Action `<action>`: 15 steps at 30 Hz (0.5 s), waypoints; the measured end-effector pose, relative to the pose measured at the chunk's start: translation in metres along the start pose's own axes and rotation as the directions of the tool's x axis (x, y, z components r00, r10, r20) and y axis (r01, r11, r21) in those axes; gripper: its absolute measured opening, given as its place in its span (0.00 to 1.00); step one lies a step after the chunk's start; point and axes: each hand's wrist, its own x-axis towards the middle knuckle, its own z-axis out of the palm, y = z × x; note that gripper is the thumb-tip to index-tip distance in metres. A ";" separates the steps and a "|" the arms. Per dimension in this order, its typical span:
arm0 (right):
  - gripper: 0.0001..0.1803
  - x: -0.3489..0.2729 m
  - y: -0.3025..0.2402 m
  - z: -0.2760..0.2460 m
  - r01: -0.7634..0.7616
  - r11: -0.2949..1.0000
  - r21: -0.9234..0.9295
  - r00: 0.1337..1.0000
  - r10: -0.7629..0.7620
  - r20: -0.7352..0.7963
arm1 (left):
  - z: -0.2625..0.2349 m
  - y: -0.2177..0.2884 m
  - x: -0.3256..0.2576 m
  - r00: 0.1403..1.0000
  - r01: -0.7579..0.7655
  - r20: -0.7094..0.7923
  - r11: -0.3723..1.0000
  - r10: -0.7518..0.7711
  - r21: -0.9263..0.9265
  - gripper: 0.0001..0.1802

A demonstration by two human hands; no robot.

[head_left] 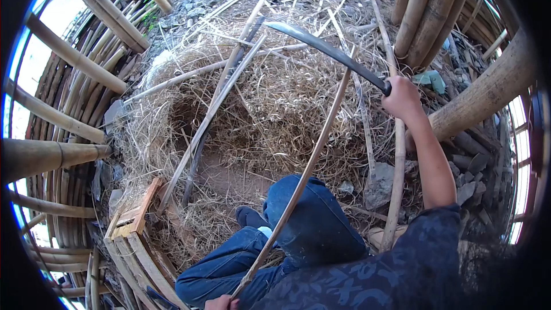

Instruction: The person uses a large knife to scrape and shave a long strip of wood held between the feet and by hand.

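Note:
My right hand (402,99), raised at the right, is wrapped round the dark handle of a long curved machete (338,55). Its blade stretches up and left, with the bright tip over the shavings. At the bottom edge my left hand (221,303), partly cut off by the frame, grips the lower end of a long split bamboo strip (307,173). The strip slants up across my bent leg, and its upper end meets the blade's line of sight; whether they touch I cannot tell.
A heap of curled bamboo shavings (275,103) covers the ground ahead, with loose strips (215,103) lying across it. A slatted wooden crate (135,229) stands left of my legs. Upright bamboo poles (479,89) rise around the sides; grey stones (380,186) lie at the right.

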 end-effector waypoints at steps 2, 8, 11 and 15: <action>0.07 -0.003 -0.003 -0.001 -0.033 0.999 -0.031 0.999 0.034 0.024 | 0.001 -0.002 -0.004 0.992 0.122 0.050 0.989 -0.118 -0.084 0.06; 0.08 0.010 -0.006 0.010 -0.048 0.998 -0.048 0.999 0.049 0.021 | -0.015 0.030 0.010 0.992 0.123 -0.002 0.992 -0.123 -0.038 0.06; 0.08 0.023 0.002 0.015 -0.100 0.994 -0.047 0.995 0.101 0.014 | -0.006 0.019 0.001 0.990 0.142 0.016 0.989 -0.141 -0.042 0.06; 0.11 0.033 -0.004 0.017 -0.100 0.994 -0.040 0.994 0.101 0.034 | -0.010 0.032 0.007 0.993 0.115 0.017 0.993 -0.115 -0.023 0.05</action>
